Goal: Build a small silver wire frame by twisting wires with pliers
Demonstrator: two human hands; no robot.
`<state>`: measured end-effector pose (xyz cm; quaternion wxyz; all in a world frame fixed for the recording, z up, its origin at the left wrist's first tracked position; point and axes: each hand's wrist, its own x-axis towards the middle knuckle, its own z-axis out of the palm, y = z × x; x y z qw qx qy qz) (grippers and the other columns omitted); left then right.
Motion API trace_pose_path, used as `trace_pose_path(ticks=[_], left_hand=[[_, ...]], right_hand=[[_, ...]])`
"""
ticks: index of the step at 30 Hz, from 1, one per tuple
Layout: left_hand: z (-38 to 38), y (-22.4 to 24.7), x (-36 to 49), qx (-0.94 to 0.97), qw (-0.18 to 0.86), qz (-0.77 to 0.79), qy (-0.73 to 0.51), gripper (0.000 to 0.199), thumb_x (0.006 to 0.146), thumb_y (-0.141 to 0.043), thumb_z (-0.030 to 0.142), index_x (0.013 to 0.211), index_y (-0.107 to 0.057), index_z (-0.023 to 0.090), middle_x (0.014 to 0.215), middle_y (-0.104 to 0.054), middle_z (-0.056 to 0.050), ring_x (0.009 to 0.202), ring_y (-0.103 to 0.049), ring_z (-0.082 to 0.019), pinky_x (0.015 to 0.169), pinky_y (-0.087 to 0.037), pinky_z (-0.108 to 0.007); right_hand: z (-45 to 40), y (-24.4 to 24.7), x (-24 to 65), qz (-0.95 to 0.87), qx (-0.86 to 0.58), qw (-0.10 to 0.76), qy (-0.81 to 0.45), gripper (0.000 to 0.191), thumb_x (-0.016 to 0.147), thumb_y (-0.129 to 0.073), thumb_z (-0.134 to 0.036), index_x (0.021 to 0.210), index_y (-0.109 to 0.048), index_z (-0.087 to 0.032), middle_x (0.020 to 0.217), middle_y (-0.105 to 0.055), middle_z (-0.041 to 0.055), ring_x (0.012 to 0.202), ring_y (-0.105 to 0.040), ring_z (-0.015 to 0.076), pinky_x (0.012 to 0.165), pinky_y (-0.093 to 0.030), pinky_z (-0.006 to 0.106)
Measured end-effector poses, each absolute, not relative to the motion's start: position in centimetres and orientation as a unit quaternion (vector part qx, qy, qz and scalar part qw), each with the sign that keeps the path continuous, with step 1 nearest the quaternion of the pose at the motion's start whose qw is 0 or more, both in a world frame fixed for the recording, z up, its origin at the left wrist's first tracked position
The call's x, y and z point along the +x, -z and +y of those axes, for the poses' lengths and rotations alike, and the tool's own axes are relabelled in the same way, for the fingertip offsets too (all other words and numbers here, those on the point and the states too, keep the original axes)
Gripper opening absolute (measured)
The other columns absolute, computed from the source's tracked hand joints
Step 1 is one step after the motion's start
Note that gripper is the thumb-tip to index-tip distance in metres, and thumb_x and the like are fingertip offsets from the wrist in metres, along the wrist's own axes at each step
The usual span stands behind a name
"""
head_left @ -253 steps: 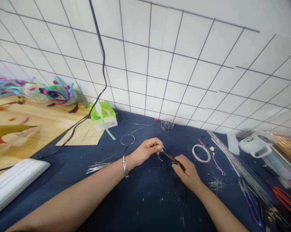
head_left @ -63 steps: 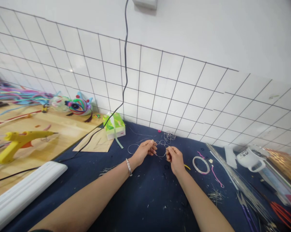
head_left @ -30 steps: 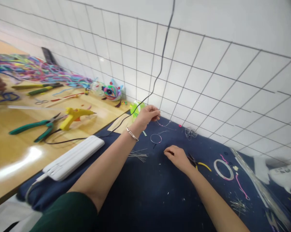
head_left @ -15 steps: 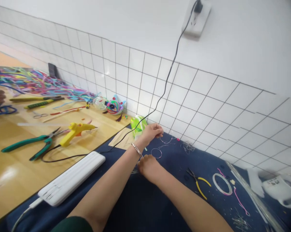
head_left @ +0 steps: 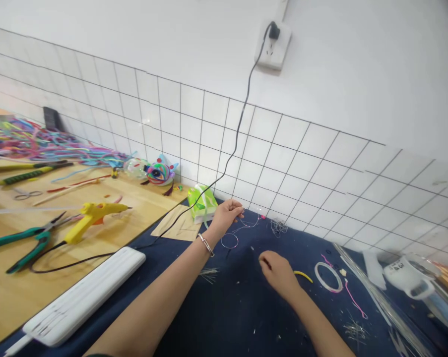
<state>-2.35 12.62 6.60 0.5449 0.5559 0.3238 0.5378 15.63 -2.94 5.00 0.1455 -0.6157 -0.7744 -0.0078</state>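
My left hand [head_left: 229, 213], with a silver bangle at the wrist, is pinched closed at the far side of the dark blue cloth. From its fingertips a thin wire [head_left: 249, 225] seems to run right, near a small pink piece [head_left: 263, 216]. A thin wire ring [head_left: 229, 241] lies just below that hand. My right hand [head_left: 279, 272] is low over the cloth with curled fingers; what is in them, if anything, is hidden. Beside its wrist one yellow handle [head_left: 303, 275] of the pliers shows; the rest is covered.
A white power strip [head_left: 86, 295], yellow glue gun [head_left: 97, 218] and green-handled pliers [head_left: 33, 240] lie left. A black cord [head_left: 233, 148] crosses to the wall socket. A green packet [head_left: 201, 203] stands behind. Rightward are a wire coil [head_left: 328, 276], long rods [head_left: 368, 287] and a white cup [head_left: 410, 277].
My right hand has moved right, from beside my left wrist to over the yellow-handled pliers. My left hand stays pinched at the wire. The camera view has turned slightly right and up.
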Motion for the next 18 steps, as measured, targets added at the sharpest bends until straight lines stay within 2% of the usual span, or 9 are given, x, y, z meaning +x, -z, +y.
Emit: trace_pose_path(ticks=[4,8,18], left_hand=[[11.2,-6.4,-1.0,0.574,0.557,0.309,-0.514,0.019,0.071,-0.06,0.028,0.083,-0.055,0.015,0.07,-0.064,-0.004,0.057,-0.061,-0.012,0.043,-0.039,-0.017],[10.1,-6.0,0.2,0.586,0.563,0.304,-0.499,0.019,0.071,-0.06,0.028,0.082,-0.055,0.015,0.07,-0.064,-0.004,0.055,-0.06,-0.011,0.043,-0.039,-0.017],[9.4,-5.7,1.0,0.582,0.503,0.338,-0.542,0.02,0.071,-0.058,0.032,0.083,-0.056,0.016,0.064,-0.063,-0.001,0.051,-0.057,-0.01,0.045,-0.04,-0.019]], right_hand=[[-3.5,-5.5,19.7,-0.716,-0.659,0.228,-0.026,0.023,0.084,-0.034,-0.026,0.088,-0.057,-0.021,0.082,-0.062,0.0007,0.072,-0.056,0.0126,0.065,-0.041,0.022],[-2.6,-5.6,20.4,-0.694,-0.661,0.282,-0.049,0.022,0.082,-0.038,-0.027,0.085,-0.059,-0.021,0.084,-0.062,0.0008,0.077,-0.056,0.0142,0.071,-0.041,0.024],[-1.4,-5.5,19.8,-0.691,-0.629,0.351,-0.07,0.02,0.079,-0.041,-0.023,0.082,-0.062,-0.021,0.084,-0.062,0.0026,0.082,-0.054,0.0161,0.077,-0.039,0.029]])
